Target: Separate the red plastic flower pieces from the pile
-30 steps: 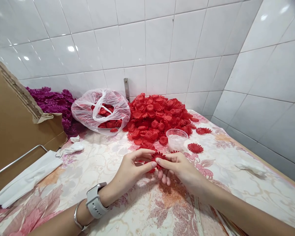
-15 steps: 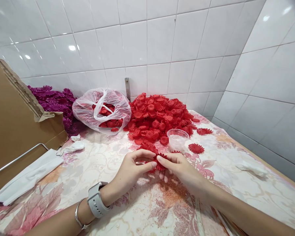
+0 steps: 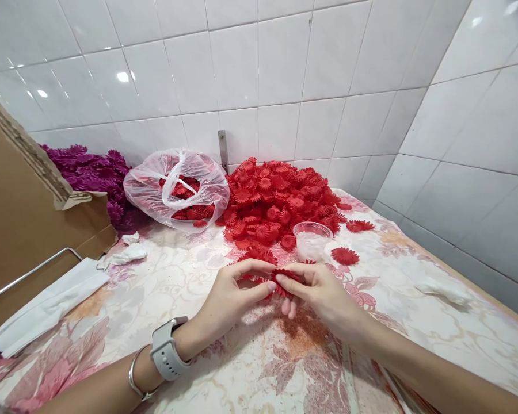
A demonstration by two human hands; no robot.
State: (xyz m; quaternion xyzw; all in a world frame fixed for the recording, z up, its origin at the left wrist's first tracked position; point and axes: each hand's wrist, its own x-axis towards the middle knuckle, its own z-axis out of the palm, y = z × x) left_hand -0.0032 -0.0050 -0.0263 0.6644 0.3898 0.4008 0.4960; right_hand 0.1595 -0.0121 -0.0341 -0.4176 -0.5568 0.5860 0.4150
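Note:
Between my two hands, just above the tablecloth, is a red artificial flower (image 3: 281, 278) with notched petals. The fingers and thumb of my left hand (image 3: 236, 286) pinch its left edge. My right hand (image 3: 322, 290) grips it from the right, thumb across its face and lower fingers curled beneath. Some of its petals are hidden behind my fingers. Beyond my hands rises a large heap of red flowers (image 3: 276, 198). A clear plastic cup (image 3: 312, 244) with whitish contents stands at the heap's front right, and a loose red flower (image 3: 345, 256) lies beside it.
A tied clear plastic bag (image 3: 147, 192) of red flowers sits left of the heap, with purple flowers (image 3: 90, 169) behind a cardboard box (image 3: 34, 218). Folded white paper (image 3: 47, 307) lies at left. White tiled walls (image 3: 285, 63) bound the back and right.
My right thumb has shifted slightly across the flower, which has tilted a little between my fingers. The view has moved slightly; the heap and cup stay put.

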